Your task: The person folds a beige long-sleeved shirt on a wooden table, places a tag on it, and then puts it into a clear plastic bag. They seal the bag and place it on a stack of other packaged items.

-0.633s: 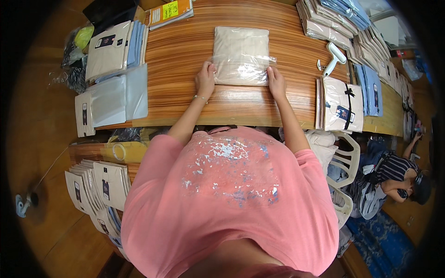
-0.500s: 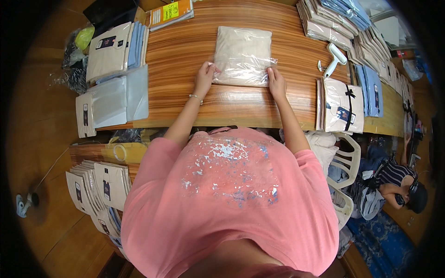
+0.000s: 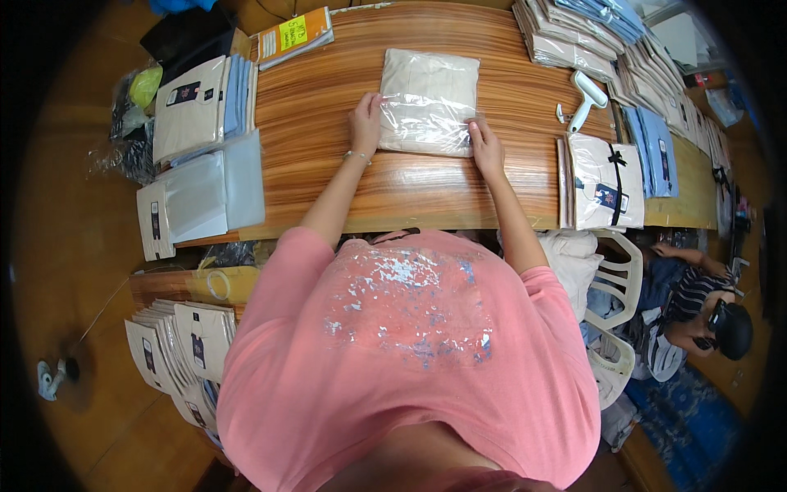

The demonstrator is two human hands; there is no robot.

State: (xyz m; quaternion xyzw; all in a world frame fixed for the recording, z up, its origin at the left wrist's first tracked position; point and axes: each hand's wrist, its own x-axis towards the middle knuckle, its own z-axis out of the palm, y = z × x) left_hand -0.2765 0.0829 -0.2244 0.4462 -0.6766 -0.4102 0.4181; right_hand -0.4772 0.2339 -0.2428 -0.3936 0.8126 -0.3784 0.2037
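A folded beige garment in a clear plastic bag (image 3: 428, 94) lies on the wooden table (image 3: 393, 184) in front of me. My left hand (image 3: 365, 123) grips the bag's near left corner. At the near right corner, my right hand (image 3: 486, 148) presses on the bag's open flap, fingers curled over the plastic edge. The flap end of the bag points toward me.
Packed garments (image 3: 605, 184) lie at the right, with a white lint roller (image 3: 584, 97) and long rows of packs (image 3: 648, 74) behind. Clear bags (image 3: 205, 193) and folded stacks (image 3: 197, 102) sit left. More packs (image 3: 176, 348) lie low left. A seated person (image 3: 697, 307) is at right.
Both hands have shifted slightly along the bag's near edge, and the flap looks flatter against the garment. The person at the right has changed posture.
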